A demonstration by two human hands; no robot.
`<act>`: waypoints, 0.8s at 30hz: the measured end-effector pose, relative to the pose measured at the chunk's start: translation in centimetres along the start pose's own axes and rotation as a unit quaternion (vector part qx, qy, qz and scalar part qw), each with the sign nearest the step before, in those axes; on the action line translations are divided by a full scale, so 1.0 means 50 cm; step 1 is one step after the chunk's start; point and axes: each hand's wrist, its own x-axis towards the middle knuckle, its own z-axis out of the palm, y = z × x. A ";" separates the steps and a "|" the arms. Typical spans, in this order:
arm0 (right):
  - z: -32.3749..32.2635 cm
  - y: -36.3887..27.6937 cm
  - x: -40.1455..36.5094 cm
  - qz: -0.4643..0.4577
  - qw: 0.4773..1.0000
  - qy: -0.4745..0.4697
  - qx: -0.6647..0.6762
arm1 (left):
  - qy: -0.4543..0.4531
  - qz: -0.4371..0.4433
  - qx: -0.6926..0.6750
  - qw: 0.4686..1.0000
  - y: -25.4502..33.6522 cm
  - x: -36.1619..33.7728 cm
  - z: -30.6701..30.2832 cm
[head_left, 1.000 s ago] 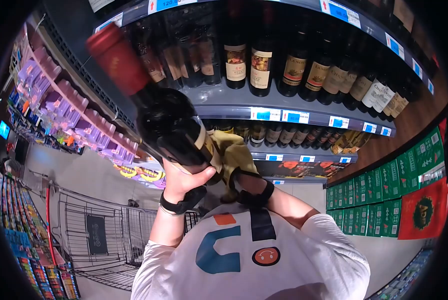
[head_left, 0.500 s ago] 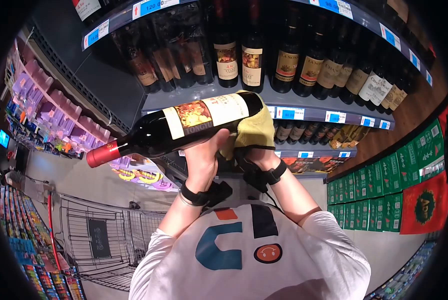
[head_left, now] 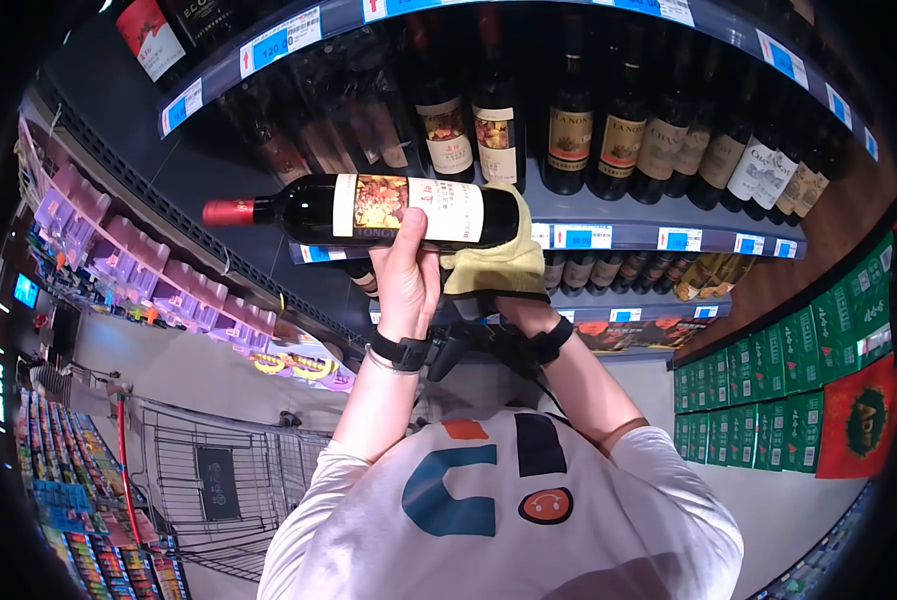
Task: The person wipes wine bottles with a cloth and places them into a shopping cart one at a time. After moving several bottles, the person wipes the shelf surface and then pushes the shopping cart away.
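Note:
My left hand [head_left: 406,272] grips a dark wine bottle [head_left: 368,208] around its labelled body. The bottle lies sideways in front of the shelf, its red-capped neck pointing left. My right hand [head_left: 513,295] is mostly hidden under a yellow cloth [head_left: 493,262], which it presses against the bottle's base end. Both wrists wear black bands.
Rows of upright wine bottles [head_left: 568,130] fill the shelves behind, with blue price tags [head_left: 580,236] along the shelf edges. A wire shopping cart [head_left: 208,480] stands at lower left. Stacked green boxes [head_left: 778,380] are at right. A purple product display [head_left: 148,270] runs along the left aisle.
The bottle swung from neck-up to lying sideways, then rose to level in front of the shelf. The cloth moved onto the bottle's base end.

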 end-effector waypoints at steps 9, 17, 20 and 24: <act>-0.077 -0.003 -0.027 0.099 0.984 0.099 0.114 | -0.118 0.037 0.228 0.966 0.001 0.091 -0.040; -0.144 -0.115 -0.035 0.093 0.977 0.139 -0.131 | -0.202 0.010 0.406 0.891 -0.010 0.218 -0.091; -0.155 -0.178 -0.010 0.081 0.979 0.131 -0.137 | -0.221 -0.021 0.393 0.893 -0.025 0.245 -0.091; -0.180 -0.195 0.011 0.036 0.977 0.083 -0.194 | -0.238 -0.080 0.364 0.897 -0.031 0.273 -0.094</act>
